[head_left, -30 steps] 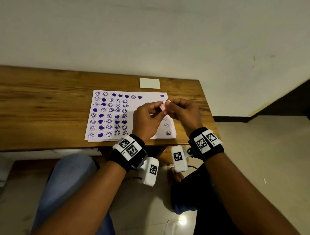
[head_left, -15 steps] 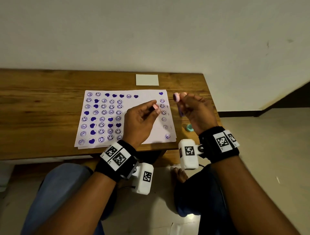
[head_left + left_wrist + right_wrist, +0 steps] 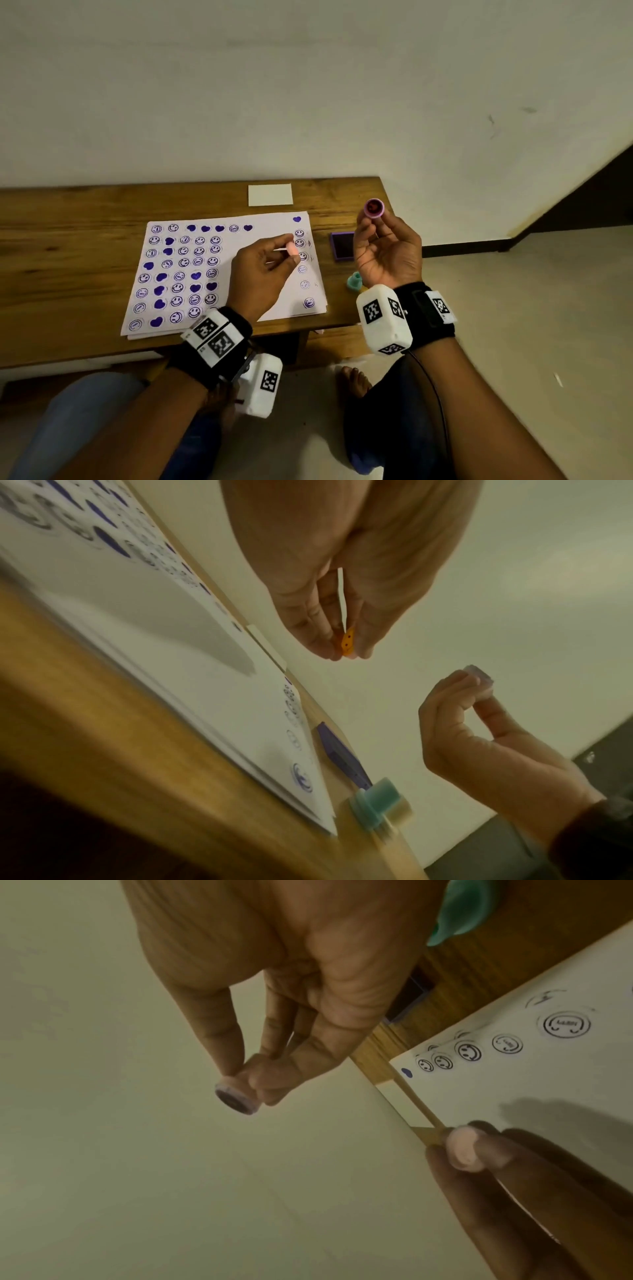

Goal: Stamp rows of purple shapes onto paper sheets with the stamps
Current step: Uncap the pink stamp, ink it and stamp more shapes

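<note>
A stack of paper sheets lies on the wooden table; the top sheet carries rows of purple hearts and smiley faces. Above its right part, my left hand pinches a small pink cap, which also shows in the left wrist view. To the right of the sheets, my right hand holds a small round purple stamp up off the table, its inked face turned towards me. In the right wrist view the fingertips pinch that stamp.
A purple ink pad lies open just right of the sheets. A teal stamp stands near the table's front right corner, below my right hand. A small white card lies by the wall. The table's right edge is close.
My hands were joined over the sheet's right side and have come apart. The right hand carried the purple stamp right and upward, face up; the left keeps the pink cap.
</note>
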### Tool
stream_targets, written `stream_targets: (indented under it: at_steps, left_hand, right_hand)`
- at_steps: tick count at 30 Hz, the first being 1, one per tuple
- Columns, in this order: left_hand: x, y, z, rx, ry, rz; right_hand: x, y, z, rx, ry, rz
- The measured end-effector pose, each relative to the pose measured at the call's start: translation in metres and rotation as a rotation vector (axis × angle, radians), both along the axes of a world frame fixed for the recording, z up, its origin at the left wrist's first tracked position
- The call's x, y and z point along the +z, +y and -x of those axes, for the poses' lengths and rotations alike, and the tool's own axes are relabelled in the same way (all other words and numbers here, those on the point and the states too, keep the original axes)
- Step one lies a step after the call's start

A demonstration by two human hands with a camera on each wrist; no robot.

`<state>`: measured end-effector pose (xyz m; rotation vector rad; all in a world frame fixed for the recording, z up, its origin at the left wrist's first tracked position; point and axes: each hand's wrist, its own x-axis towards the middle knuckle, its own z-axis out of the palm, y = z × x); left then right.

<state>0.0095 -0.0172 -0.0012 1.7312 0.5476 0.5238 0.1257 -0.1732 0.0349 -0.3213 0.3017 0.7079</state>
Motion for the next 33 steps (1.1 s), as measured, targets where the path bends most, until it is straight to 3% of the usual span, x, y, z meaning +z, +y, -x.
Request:
stream_targets:
  at_steps: [7,12,17,27,33]
  left_hand:
    - [0.015,0.002,-0.075,-0.153,0.072,-0.208]
    - [0.013,0.000,-0.128,-0.239,0.196,-0.348]
    - [0.000,0.003,-0.166,-0.277,0.334,-0.363]
    - [-0.018,0.018,-0.192,-0.302,0.466,-0.400]
    - [-0.017,0.020,-0.191,-0.317,0.481,-0.521]
  right_hand:
    - [0.002,-0.019,-0.016,-0.096,0.033,-0.077]
    - [0.001,-0.032,-0.033,-0.209,0.057,-0.006]
    - [0.000,-0.044,-0.044,-0.253,0.055,0.011]
    - [-0.006,-0.046,-0.050,-0.325,0.146,0.051]
    - [-0.007,-0.043,-0.050,-0.317,0.164,0.037]
